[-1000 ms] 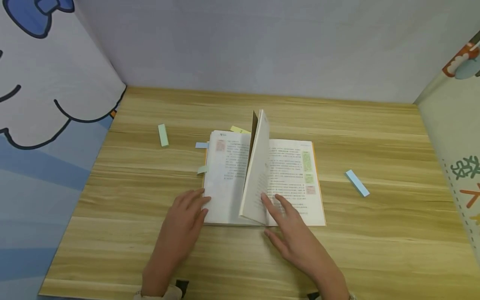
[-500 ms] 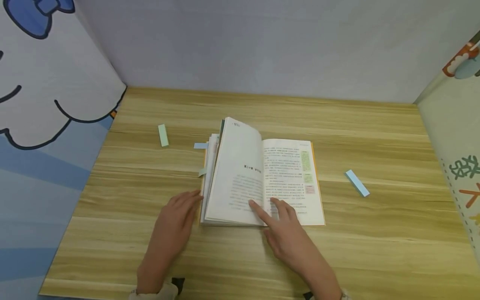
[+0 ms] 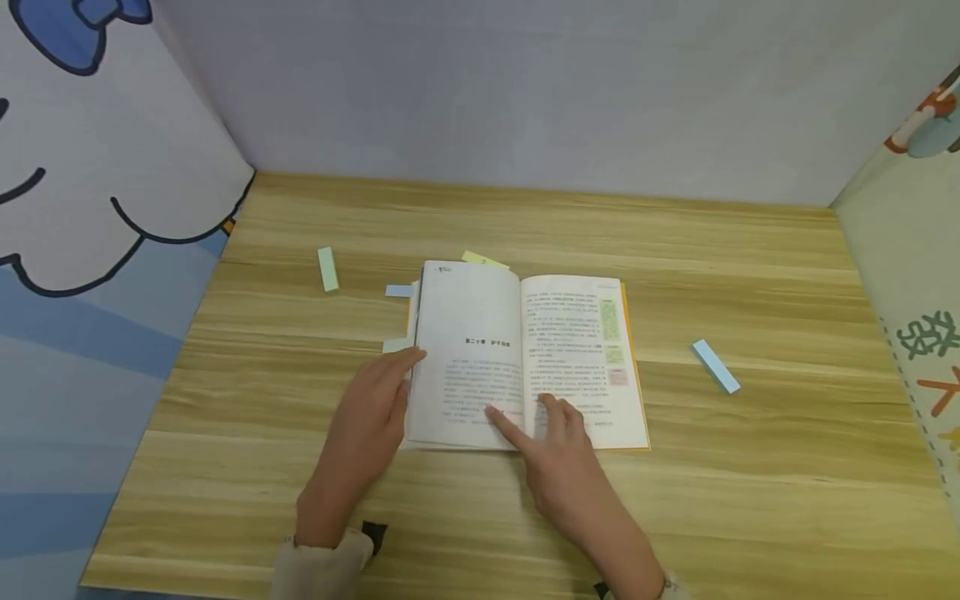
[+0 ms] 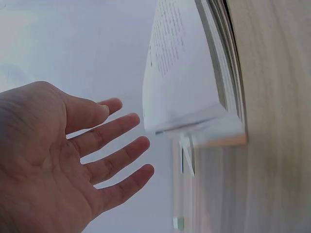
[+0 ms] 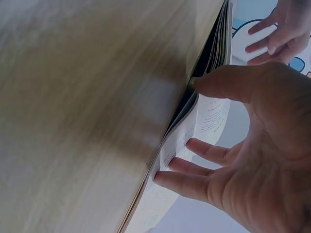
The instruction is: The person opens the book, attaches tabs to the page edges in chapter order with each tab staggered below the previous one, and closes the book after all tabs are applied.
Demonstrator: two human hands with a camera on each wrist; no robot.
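Tabletop (image 3: 750, 492): pale wood grain, filling the lower two thirds of the head view and carrying everything listed below.

Book (image 3: 480, 308): lying open at the centre of the frame, spine running top to bottom, with a heading page on the left and full text on the right. The pages are lying almost flat. To press well, weight is best kept near the middle fold, sliding outward so the sheet is not creasing.

Left hand (image 3: 371, 425): fingers straight and spread, holding nothing, fingertips touching the book's left edge at lower centre-left. In the left wrist view, the open palm (image 4: 48, 165) is standing just beside the page block (image 4: 194, 77).

Right hand (image 3: 558, 458): open, gripping nothing, forefinger pressing the left page close to the fold, other fingers resting on the right page. In the right wrist view, its fingers (image 5: 194, 182) are lying flat on paper.

Blue sticky pad (image 3: 715, 365): lying at middle right, well apart from the book.

Green sticky pad (image 3: 327, 268): lying at upper left of centre.

Sticky tabs: blue (image 3: 398, 291), green (image 3: 396, 344) and yellow (image 3: 483, 259) are poking out of the left and top edges. Judgement: hands should be avoiding these while smoothing.
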